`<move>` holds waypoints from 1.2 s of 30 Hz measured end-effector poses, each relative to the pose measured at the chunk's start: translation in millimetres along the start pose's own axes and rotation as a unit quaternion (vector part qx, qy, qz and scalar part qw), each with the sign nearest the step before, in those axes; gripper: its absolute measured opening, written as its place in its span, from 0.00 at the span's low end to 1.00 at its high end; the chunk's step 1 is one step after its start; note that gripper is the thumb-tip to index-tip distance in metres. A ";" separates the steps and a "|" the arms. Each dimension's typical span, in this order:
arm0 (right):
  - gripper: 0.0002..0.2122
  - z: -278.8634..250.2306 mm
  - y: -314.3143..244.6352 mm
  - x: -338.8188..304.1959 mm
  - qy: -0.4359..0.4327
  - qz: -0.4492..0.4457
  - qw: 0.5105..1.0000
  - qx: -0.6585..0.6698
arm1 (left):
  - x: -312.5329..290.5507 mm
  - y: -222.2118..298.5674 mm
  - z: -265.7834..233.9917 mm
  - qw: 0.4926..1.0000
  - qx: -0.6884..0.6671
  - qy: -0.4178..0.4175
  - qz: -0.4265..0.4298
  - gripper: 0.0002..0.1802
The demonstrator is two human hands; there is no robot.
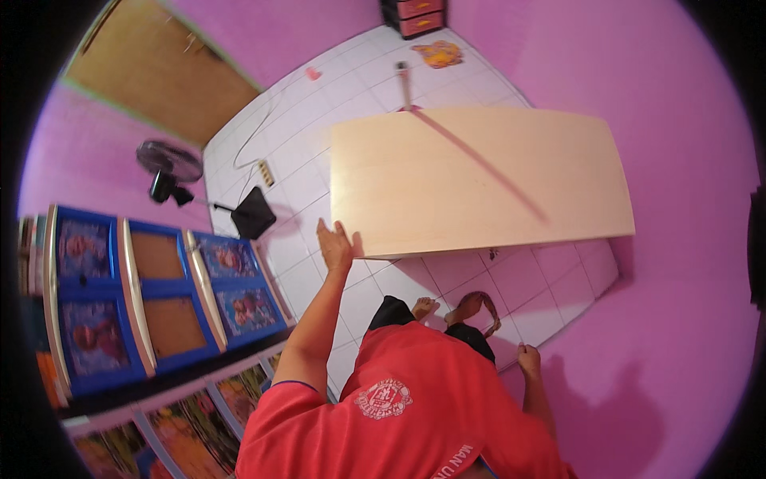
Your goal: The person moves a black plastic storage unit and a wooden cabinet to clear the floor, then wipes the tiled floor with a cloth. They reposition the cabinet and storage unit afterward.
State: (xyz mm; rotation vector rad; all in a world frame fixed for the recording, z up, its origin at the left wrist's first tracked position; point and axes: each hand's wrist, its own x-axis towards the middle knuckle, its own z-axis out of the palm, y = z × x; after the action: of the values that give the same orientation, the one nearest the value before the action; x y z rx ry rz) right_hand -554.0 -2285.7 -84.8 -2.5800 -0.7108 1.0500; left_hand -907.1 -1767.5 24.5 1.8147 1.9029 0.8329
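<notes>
A pale wooden table (479, 180) with a broad rectangular top stands in front of me. My left hand (336, 247) is at its near left corner, fingers stretched and apart, the thumb side touching the edge. Down by my right side, my right hand (528, 359) is closed, away from the table; what it holds, if anything, is too small to make out. A brown curved band (488, 311) shows beside my feet, its kind unclear. Beyond the table's far edge rises a thin pole (404, 86), its lower part hidden; a long dark shadow crosses the tabletop.
To the left are a black fan (170, 172) on a square base, a power strip (266, 173) with a cable, and a blue cabinet (187, 323) with picture panels. A yellow-orange cloth (438, 54) lies near a drawer unit (420, 17). A pink wall (686, 263) borders the right.
</notes>
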 end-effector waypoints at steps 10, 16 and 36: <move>0.19 -29.6 -245.0 31.5 -0.259 -0.187 0.947 -0.007 | -13.8 -33.1 2.3 0.954 -0.262 0.049 -0.135 0.41; 0.20 14.3 -416.5 -56.8 -0.302 -0.389 0.870 0.001 | -87.3 -70.3 -27.4 0.815 -0.355 -0.058 -0.454 0.41; 0.22 111.5 -575.6 -27.4 0.149 -0.605 0.759 -0.188 | -107.0 -218.4 -199.5 0.691 -0.564 -0.064 -0.447 0.21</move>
State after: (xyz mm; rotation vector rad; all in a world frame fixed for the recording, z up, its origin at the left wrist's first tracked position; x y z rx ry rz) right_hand -845.6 -1807.6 91.1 -1.7042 -2.1705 0.0447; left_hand -1191.5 -1902.0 19.6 0.1235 1.3004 1.0379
